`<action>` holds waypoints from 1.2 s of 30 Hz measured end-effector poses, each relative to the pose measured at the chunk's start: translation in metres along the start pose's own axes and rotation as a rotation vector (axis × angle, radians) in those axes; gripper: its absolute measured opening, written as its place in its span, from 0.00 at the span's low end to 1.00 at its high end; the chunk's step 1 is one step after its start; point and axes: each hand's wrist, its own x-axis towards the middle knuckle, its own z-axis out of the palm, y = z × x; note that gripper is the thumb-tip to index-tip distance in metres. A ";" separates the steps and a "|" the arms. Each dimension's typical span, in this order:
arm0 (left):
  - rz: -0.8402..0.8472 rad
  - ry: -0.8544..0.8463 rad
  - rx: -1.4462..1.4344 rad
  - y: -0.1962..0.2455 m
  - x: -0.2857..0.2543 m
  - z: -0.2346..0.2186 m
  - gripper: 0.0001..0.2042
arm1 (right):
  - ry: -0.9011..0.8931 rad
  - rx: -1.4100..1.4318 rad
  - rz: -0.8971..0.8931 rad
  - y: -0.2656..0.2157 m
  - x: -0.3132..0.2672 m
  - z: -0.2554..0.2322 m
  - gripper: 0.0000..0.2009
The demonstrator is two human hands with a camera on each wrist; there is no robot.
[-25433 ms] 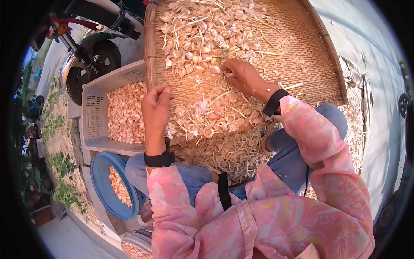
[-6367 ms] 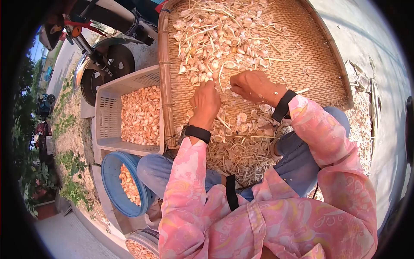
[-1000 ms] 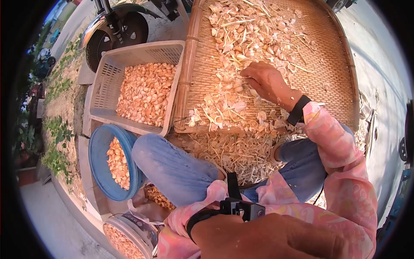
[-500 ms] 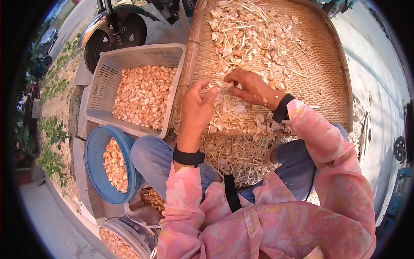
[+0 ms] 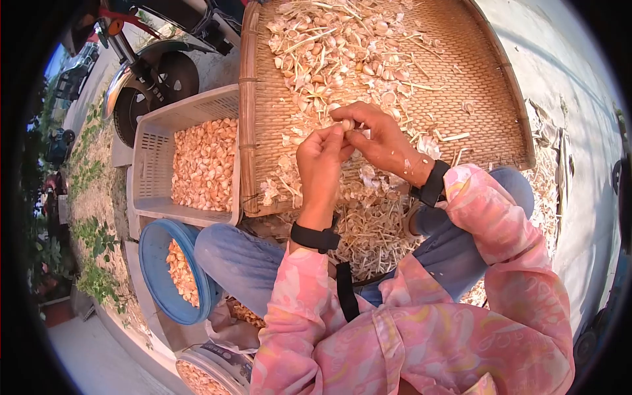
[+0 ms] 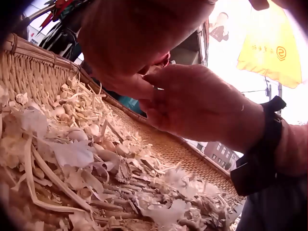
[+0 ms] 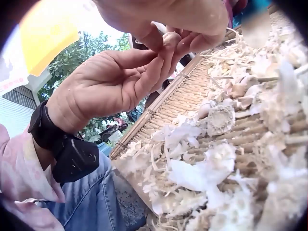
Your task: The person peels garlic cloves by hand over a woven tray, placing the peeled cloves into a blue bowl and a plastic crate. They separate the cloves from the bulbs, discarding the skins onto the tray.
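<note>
Both hands meet over the near part of a woven bamboo tray (image 5: 490, 125), fingertips together. Between them is a small pale garlic clove (image 5: 347, 124). My left hand (image 5: 320, 161) pinches it from the left with thumb and fingers. On the other side, the thumb and index finger of my right hand (image 5: 385, 143) pinch it too. The right wrist view shows the left hand (image 7: 103, 89) reaching up to the right hand (image 7: 168, 14). Below them lie garlic cloves (image 5: 329, 72), dry stalks and papery skins (image 6: 72, 154); the hands hide part of this heap.
Left of the tray stands a plastic crate (image 5: 151, 171) of cloves, with a blue tub (image 5: 155, 280) and a white bucket (image 5: 227, 368) nearer the body. A wheel (image 5: 174, 76) is behind the crate. Skins and stalks (image 5: 368, 243) cover the ground between the knees.
A second ago the left hand was close to the chest; it has reached forward to the tray. The two hands, apart half a second ago, have come together at the clove. The head view has shifted.
</note>
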 end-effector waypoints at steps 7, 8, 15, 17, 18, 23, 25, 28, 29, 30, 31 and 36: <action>0.027 -0.073 0.221 -0.005 0.000 0.002 0.08 | -0.012 -0.187 -0.099 0.000 -0.007 -0.003 0.16; 0.036 -0.079 0.252 -0.004 -0.001 0.002 0.08 | -0.009 -0.191 -0.083 -0.001 -0.007 -0.003 0.16; -0.029 -0.106 0.102 -0.003 -0.007 -0.005 0.08 | -0.110 0.273 0.268 -0.005 -0.009 -0.008 0.14; -0.096 -0.065 -0.008 0.000 -0.013 0.000 0.09 | -0.084 0.489 0.305 0.000 -0.011 -0.004 0.13; -0.085 -0.072 -0.015 -0.001 -0.013 0.001 0.09 | -0.069 0.418 0.207 -0.001 -0.012 -0.003 0.13; -0.010 -0.041 0.004 -0.007 -0.009 -0.004 0.10 | -0.050 0.010 -0.076 0.001 -0.010 -0.008 0.12; 0.024 -0.046 0.041 -0.006 -0.010 -0.005 0.10 | -0.071 0.100 0.052 0.000 -0.008 -0.009 0.12; 0.070 -0.066 0.160 -0.003 -0.010 -0.009 0.10 | -0.110 0.230 0.189 0.001 -0.007 -0.009 0.10; 0.084 -0.075 0.210 -0.002 -0.010 -0.009 0.11 | -0.124 0.273 0.227 0.002 -0.007 -0.009 0.09; 0.086 -0.079 0.225 -0.002 -0.009 -0.010 0.11 | -0.131 0.275 0.225 0.001 -0.007 -0.010 0.09; 0.087 -0.084 0.241 -0.002 -0.008 -0.010 0.11 | -0.138 0.278 0.223 0.001 -0.006 -0.011 0.08; 0.099 -0.125 0.372 0.004 -0.009 -0.015 0.10 | -0.187 0.314 0.272 -0.004 -0.004 -0.016 0.08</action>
